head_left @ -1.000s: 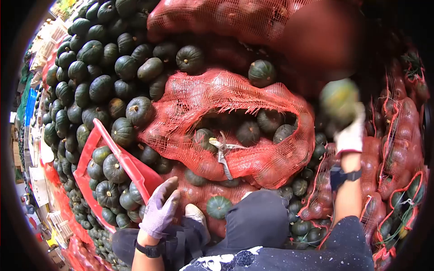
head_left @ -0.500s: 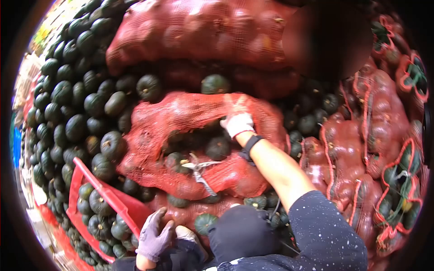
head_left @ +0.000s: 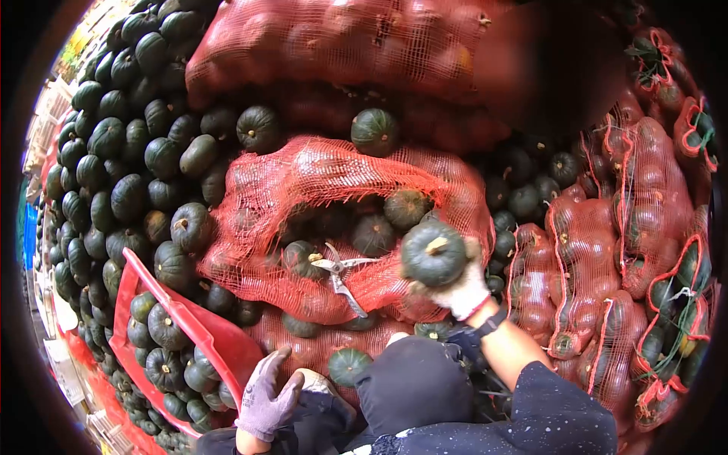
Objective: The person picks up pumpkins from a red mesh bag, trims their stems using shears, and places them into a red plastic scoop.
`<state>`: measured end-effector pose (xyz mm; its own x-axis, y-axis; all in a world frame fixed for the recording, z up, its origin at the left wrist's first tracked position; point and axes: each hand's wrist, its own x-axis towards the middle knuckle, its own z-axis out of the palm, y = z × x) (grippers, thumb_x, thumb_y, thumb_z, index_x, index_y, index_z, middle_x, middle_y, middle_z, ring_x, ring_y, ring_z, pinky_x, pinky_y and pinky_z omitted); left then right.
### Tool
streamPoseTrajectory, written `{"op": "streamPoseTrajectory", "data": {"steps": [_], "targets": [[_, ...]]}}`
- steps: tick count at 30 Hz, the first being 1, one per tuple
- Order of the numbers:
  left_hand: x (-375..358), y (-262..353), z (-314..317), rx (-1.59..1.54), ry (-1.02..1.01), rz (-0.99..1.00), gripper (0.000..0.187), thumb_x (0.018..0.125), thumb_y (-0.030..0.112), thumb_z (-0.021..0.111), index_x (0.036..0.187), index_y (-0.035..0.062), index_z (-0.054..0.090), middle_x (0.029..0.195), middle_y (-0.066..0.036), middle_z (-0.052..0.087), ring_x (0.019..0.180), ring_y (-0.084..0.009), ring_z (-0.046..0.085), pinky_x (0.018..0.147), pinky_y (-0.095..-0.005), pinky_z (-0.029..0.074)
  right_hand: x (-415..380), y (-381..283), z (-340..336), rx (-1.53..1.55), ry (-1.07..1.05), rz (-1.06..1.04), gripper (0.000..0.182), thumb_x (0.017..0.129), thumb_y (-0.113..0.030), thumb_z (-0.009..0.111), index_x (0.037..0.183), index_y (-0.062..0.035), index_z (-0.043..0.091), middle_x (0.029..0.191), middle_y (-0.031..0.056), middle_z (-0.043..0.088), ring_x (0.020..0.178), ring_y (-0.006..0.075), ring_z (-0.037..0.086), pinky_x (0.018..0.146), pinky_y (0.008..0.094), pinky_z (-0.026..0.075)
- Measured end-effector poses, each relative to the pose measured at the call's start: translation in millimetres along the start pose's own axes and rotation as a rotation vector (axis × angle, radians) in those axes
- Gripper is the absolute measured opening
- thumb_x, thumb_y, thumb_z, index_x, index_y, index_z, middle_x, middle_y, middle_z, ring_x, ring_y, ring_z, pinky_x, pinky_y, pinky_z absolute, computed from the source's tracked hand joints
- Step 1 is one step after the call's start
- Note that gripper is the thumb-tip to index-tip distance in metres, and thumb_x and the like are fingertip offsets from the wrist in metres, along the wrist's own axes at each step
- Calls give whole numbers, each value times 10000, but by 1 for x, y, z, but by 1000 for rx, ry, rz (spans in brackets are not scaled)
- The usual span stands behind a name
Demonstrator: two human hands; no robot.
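Observation:
A dark green kabocha squash (head_left: 433,254), its cut stem facing up, sits in my gloved right hand (head_left: 464,292), held over the right front rim of an open red mesh bag (head_left: 326,163). Inside that opening are several more squashes (head_left: 374,236). Pruning shears (head_left: 341,265) with spread handles lie across the bag's front edge. Lower left, my left hand (head_left: 269,394), in a greyish-purple glove, is empty with its fingers apart. It is close to my dark-clothed leg and beside a red crate (head_left: 182,311) of squashes.
Loose squashes (head_left: 129,196) are heaped along the left. A large filled mesh bag (head_left: 341,45) lies at the back, and several filled mesh bags (head_left: 584,258) line the right. One squash (head_left: 374,133) rests behind the open bag. A dark blur covers the upper right.
My right hand has drawn back from the open bag's far rim toward me and now holds a squash. My left hand stays nearly in place.

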<state>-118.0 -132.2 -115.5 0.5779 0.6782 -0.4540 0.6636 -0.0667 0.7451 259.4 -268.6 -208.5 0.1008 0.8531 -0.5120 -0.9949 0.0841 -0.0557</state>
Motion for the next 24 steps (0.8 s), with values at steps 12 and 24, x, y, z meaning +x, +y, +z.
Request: {"op": "streamPoseTrajectory", "data": {"steps": [12,24], "targets": [[5,-19,-10,22,51,-108,532,905,270,715,1319,-38,585,1291,-219,620,1232,-340,592,1071,-392,444,85,-52,72,-2699,130,-445,576,805,-367,685,1331,-145,608,1292,255,588,1182,372,595,952,468,518],[4,-33,-12,87,49,-121,567,903,335,714,1327,-21,590,1294,-219,625,1237,-352,586,1070,-402,447,129,-51,54,-2368,48,-140,918,642,-271,815,1456,-64,444,1316,227,594,1207,375,601,1023,442,503]]}}
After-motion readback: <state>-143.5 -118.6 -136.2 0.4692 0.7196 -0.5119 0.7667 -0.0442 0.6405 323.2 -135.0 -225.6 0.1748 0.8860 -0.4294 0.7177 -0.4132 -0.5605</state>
